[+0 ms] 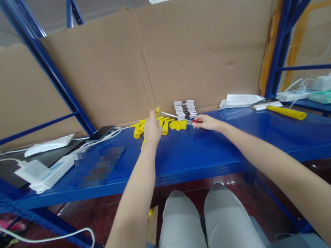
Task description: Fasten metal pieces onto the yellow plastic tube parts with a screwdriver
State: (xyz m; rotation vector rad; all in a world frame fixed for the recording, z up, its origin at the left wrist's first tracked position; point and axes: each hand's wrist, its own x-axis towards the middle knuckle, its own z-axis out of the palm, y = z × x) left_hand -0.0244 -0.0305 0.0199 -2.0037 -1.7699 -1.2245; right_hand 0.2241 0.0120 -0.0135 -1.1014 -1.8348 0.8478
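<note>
place: you sit in a storeroom workshop | cues: blue steel racking (49, 71), cardboard backing (197, 51), blue surface (250, 139) with yellow parts (165, 124)

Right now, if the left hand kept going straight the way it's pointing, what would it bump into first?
Probably the cardboard sheet standing behind the blue shelf. The left hand, pinching a yellow piece, points up and away over the yellow pile; depth is hard to judge.

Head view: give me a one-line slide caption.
Left hand holds a yellow tube while right hand holds a thin rod over blue shelf.
</note>
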